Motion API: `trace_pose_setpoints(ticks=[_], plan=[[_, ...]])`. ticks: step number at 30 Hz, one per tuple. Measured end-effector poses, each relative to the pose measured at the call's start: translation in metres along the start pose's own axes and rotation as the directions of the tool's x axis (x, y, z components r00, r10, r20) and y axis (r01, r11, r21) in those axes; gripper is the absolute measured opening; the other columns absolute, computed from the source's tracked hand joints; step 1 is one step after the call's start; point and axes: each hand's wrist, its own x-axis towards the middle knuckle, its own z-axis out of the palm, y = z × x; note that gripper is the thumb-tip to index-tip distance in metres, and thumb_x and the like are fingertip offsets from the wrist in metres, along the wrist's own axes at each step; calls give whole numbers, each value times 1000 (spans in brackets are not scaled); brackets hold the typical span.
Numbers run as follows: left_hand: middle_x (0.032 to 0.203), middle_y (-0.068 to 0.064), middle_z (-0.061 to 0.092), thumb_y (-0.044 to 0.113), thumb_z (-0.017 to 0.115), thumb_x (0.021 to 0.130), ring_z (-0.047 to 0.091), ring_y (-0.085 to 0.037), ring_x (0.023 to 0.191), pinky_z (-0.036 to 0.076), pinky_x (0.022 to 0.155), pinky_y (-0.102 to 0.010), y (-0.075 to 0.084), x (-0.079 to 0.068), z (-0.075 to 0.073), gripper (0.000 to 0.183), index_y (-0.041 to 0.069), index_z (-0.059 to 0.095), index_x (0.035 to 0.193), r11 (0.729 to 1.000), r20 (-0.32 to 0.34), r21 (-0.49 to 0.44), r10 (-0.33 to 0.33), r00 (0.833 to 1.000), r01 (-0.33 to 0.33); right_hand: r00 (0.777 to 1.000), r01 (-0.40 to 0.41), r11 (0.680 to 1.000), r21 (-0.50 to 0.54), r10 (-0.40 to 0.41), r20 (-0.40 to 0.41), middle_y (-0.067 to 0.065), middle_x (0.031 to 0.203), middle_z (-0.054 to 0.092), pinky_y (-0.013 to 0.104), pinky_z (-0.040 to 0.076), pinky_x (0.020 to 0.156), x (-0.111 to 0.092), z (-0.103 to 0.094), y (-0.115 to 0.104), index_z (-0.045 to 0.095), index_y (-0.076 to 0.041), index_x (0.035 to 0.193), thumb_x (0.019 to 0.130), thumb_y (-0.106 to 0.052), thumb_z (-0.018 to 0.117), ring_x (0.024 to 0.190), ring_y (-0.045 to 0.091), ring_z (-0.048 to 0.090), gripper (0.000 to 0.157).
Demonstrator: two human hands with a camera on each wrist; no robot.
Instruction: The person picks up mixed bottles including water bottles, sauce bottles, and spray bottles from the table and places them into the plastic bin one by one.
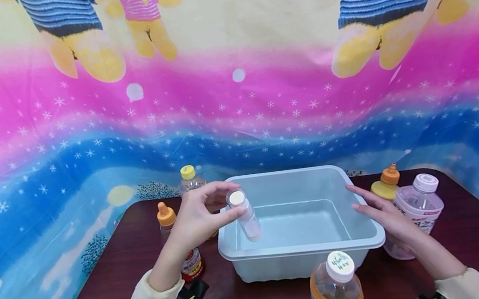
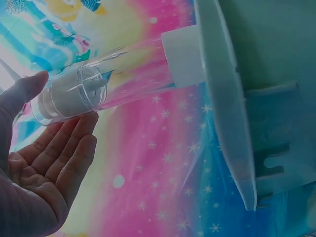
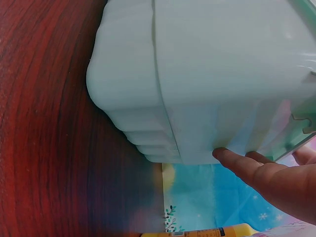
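Observation:
Between thumb and fingers, my left hand pinches one end of a slim clear bottle with white parts at both ends. It is tilted over the left part of a pale grey-blue plastic basin. In the left wrist view, the thumb and fingertips hold the clear bottle around its white inner piece. My right hand is at the basin's right side, with its fingers extended. In the right wrist view, a fingertip of the right hand touches the outer wall of the basin.
Left of the basin stand an orange-capped bottle and a yellow-capped bottle. In front is a white-capped orange bottle. At right are a yellow squeeze bottle and a pink-labelled bottle. A printed cloth hangs behind the dark table.

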Motion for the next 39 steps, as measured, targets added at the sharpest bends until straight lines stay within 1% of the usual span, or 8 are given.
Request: trace_pose_setpoints(ticks=[3,10,18,22,27,34,37,39], plan=[[99,-2,66,24,77,73,64,-12,85,53,75,-26,-4,1,2,39,12,65,108,1000,4,2,-3,1000,3,1000,-4,1000,0,4,1,25,149,3,53,46,86,0,0,-1,16,-14,146,96,-28,45,128,52,19,59],[98,-1,66,24,77,73,64,-11,85,53,76,-31,-9,3,5,38,13,65,107,1000,13,8,-15,1000,14,1000,-8,1000,8,8,12,25,149,0,54,44,87,0,0,-1,15,-15,147,96,-28,44,129,52,16,59],[94,1,67,26,77,72,64,-10,83,53,75,-30,-17,3,11,38,13,66,106,999,17,40,-30,999,29,1000,-13,1000,20,13,17,24,149,-1,54,44,87,0,0,0,15,-16,147,97,-28,44,129,51,16,59],[94,-1,67,25,77,73,64,-12,84,53,76,-36,-22,4,12,37,12,66,105,999,24,36,-28,999,27,1000,-14,1000,14,14,15,25,149,0,54,44,87,1,0,0,15,-17,147,97,-28,44,129,52,16,59],[94,-3,67,25,76,74,64,-14,85,53,77,-33,-28,6,15,37,9,66,105,999,38,42,-33,999,31,1000,-11,1000,23,11,14,24,149,-1,54,44,87,1,0,0,16,-16,147,96,-27,44,129,51,15,59],[93,-2,67,26,76,74,63,-14,86,53,77,-34,-37,7,18,35,11,66,104,997,54,54,-58,997,55,1000,-9,1000,20,9,14,25,149,-1,54,45,86,0,0,0,16,-16,147,97,-27,44,129,52,16,59],[93,-1,67,27,76,74,63,-13,86,53,76,-30,-39,7,19,35,12,66,104,996,60,60,-71,996,67,1000,-10,1000,19,10,12,25,149,0,53,45,86,0,0,0,16,-15,147,96,-27,44,129,51,16,59],[93,-1,67,27,76,74,63,-14,86,53,75,-29,-40,7,20,35,12,66,104,995,61,63,-75,995,71,1000,-10,1000,17,10,11,25,149,0,54,45,86,0,0,0,16,-16,147,96,-27,44,129,52,16,59]])
